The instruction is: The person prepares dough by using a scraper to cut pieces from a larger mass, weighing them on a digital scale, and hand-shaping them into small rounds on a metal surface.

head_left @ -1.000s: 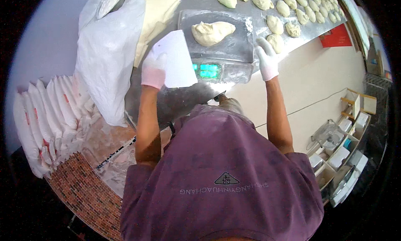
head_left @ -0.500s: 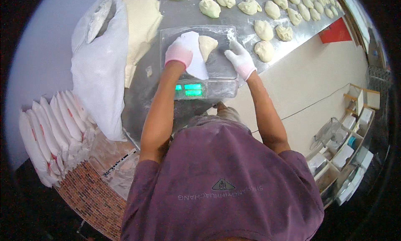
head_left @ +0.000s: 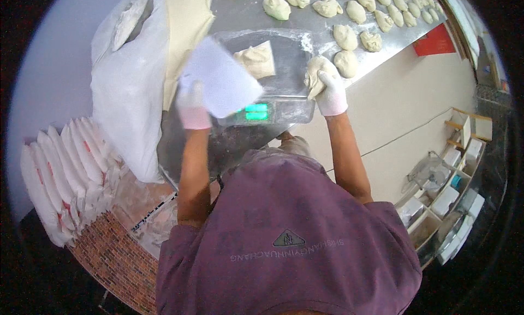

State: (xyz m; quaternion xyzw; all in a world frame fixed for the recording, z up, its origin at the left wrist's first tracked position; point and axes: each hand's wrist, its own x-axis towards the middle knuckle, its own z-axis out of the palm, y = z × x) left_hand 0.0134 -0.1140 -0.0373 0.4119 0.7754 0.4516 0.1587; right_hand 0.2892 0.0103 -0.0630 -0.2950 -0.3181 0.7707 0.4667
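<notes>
My left hand [head_left: 194, 106], in a white and pink glove, is closed on a flat white dough scraper [head_left: 221, 78], tilted and slightly blurred over the left side of the scale [head_left: 292, 69]. A cut piece of dough [head_left: 256, 61] rests on the scale's platform, just right of the scraper. My gloved right hand [head_left: 333, 97] grips a lump of dough [head_left: 315, 78] at the platform's right edge, fingers and thumb around its near side. The scale's lit green display [head_left: 256, 112] shows on the side facing me.
Several dough lumps [head_left: 345, 38] lie in rows on the metal table [head_left: 240, 14], beyond and right of the scale. Left of it, a large dough sheet [head_left: 183, 28] adjoins a white cloth-like cover [head_left: 128, 105]. White sacks [head_left: 65, 178] stand far left; a red object [head_left: 435, 41] is by the table's right edge.
My left hand has drawn back left and toward me with the scraper, uncovering the dough on the scale. My right hand, open before, now grips a lump of dough.
</notes>
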